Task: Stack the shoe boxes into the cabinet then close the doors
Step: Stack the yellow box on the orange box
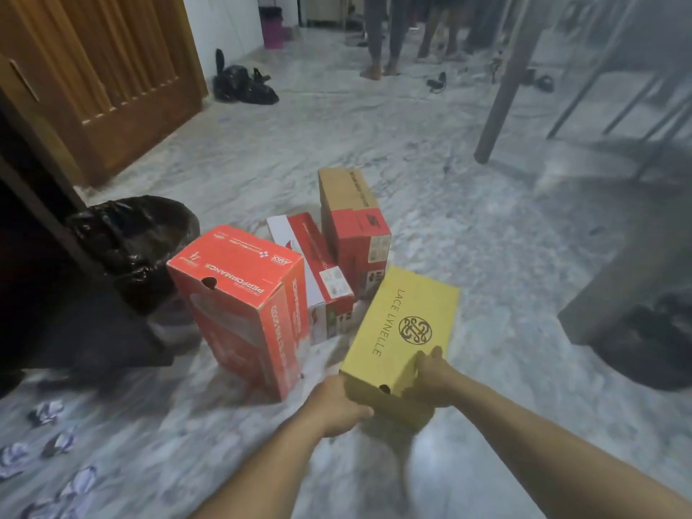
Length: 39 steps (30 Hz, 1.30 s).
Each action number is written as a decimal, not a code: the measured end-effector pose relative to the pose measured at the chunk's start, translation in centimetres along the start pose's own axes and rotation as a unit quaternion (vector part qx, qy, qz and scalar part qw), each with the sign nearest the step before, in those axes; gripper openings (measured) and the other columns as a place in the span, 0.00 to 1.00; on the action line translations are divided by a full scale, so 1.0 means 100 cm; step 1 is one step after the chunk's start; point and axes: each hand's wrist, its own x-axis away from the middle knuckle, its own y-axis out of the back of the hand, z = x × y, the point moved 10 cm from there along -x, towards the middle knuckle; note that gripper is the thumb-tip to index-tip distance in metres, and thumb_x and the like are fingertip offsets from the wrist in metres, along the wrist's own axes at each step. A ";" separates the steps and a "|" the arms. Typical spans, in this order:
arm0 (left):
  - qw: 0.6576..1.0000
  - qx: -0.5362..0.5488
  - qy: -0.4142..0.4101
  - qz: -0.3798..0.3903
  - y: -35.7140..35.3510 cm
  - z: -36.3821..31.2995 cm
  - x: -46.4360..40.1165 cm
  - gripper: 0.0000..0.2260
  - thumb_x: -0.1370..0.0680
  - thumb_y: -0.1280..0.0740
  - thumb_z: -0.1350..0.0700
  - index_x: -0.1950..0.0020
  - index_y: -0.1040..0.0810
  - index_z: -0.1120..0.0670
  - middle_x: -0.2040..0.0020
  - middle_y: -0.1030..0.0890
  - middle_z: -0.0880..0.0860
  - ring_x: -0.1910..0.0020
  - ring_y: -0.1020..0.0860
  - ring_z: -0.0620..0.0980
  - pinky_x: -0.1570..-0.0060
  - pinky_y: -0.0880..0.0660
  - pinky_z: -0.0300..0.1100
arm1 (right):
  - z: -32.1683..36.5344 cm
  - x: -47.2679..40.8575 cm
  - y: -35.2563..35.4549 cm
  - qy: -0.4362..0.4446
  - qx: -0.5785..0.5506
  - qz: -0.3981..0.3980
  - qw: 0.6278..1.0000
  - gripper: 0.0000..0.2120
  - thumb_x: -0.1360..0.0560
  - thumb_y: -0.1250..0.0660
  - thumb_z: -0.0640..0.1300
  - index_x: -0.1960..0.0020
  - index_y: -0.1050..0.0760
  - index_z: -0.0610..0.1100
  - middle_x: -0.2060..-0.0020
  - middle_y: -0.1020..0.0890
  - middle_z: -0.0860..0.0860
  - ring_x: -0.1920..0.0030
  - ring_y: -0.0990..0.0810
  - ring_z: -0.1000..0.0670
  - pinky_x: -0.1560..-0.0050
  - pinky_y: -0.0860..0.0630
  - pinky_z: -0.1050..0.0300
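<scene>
A yellow shoe box (402, 331) marked "LACE LYNELLE" is held at its near end, over the marble floor. My left hand (335, 408) grips its near left corner and my right hand (430, 380) grips its near right corner, thumb on the lid. Behind it stand three more boxes: a large red-orange box (239, 294) on end, a red and white box (314, 271) leaning in the middle, and a brown and red box (354, 222) upright at the back. The wooden cabinet (97, 80) stands at the left, with a dark opening (22, 234) at the far left edge.
A black bin bag (134, 241) sits between the boxes and the cabinet. Crumpled cloths (48, 412) lie on the floor at the lower left. Table legs (501, 95) and a dark bundle (651, 346) are on the right. People's legs (378, 35) stand at the back, near another black bag (243, 86).
</scene>
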 end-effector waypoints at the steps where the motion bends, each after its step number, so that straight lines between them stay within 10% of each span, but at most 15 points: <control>1: 1.000 0.005 0.007 -0.005 -0.003 0.003 -0.004 0.12 0.27 0.29 0.54 0.44 0.22 0.51 0.50 0.19 0.50 0.51 0.20 0.50 0.55 0.24 0.41 | 0.004 -0.001 -0.008 0.003 0.006 0.006 1.000 0.32 0.25 0.33 0.50 0.29 0.41 0.35 0.29 0.45 0.35 0.58 0.27 0.45 0.66 0.31 0.60; 7: 0.989 0.076 0.079 -0.102 -0.002 0.038 -0.020 0.11 0.27 0.29 0.52 0.49 0.25 0.55 0.57 0.22 0.51 0.55 0.22 0.53 0.58 0.27 0.41 | 0.038 0.010 0.017 0.047 -0.065 -0.032 0.996 0.11 0.30 0.39 0.34 0.50 0.22 0.38 0.59 0.18 0.41 0.62 0.18 0.41 0.71 0.24 0.57; 15: 0.977 0.120 0.125 -0.120 -0.005 0.066 -0.016 0.08 0.22 0.34 0.53 0.47 0.28 0.55 0.48 0.23 0.52 0.48 0.25 0.53 0.49 0.27 0.41 | -0.039 -0.061 0.081 -0.001 -0.037 -0.131 0.991 0.42 0.35 0.29 0.53 0.26 0.41 0.43 0.26 0.39 0.40 0.29 0.35 0.37 0.33 0.31 0.45; 21: 0.971 0.180 0.140 -0.074 -0.015 0.075 -0.002 0.15 0.24 0.32 0.49 0.44 0.27 0.58 0.45 0.22 0.53 0.47 0.22 0.55 0.46 0.24 0.49 | -0.050 -0.060 0.064 0.008 -0.070 -0.090 0.993 0.56 0.44 0.16 0.54 0.25 0.43 0.43 0.33 0.33 0.39 0.35 0.29 0.39 0.42 0.28 0.51; 27: 0.945 0.282 0.143 -0.083 -0.008 0.104 0.029 0.26 0.26 0.27 0.54 0.32 0.35 0.52 0.46 0.31 0.47 0.48 0.29 0.48 0.46 0.32 0.41 | -0.051 -0.026 0.022 -0.018 -0.122 -0.049 0.991 0.47 0.46 0.17 0.58 0.36 0.34 0.41 0.42 0.28 0.43 0.43 0.25 0.42 0.45 0.22 0.48; 31: 0.948 0.268 0.138 -0.107 0.004 0.125 0.056 0.34 0.42 0.21 0.45 0.39 0.25 0.52 0.44 0.19 0.46 0.50 0.20 0.45 0.44 0.24 0.43 | -0.028 0.007 0.004 0.020 -0.129 -0.005 0.991 0.46 0.50 0.17 0.62 0.42 0.30 0.40 0.50 0.21 0.47 0.50 0.21 0.47 0.56 0.20 0.52; 39: 0.965 0.229 0.061 -0.111 0.054 0.137 0.136 0.17 0.32 0.22 0.62 0.49 0.23 0.48 0.51 0.18 0.44 0.56 0.23 0.39 0.65 0.30 0.23 | 0.062 0.105 0.003 0.136 -0.037 0.071 0.988 0.46 0.38 0.18 0.50 0.26 0.36 0.48 0.57 0.28 0.53 0.64 0.24 0.49 0.71 0.26 0.58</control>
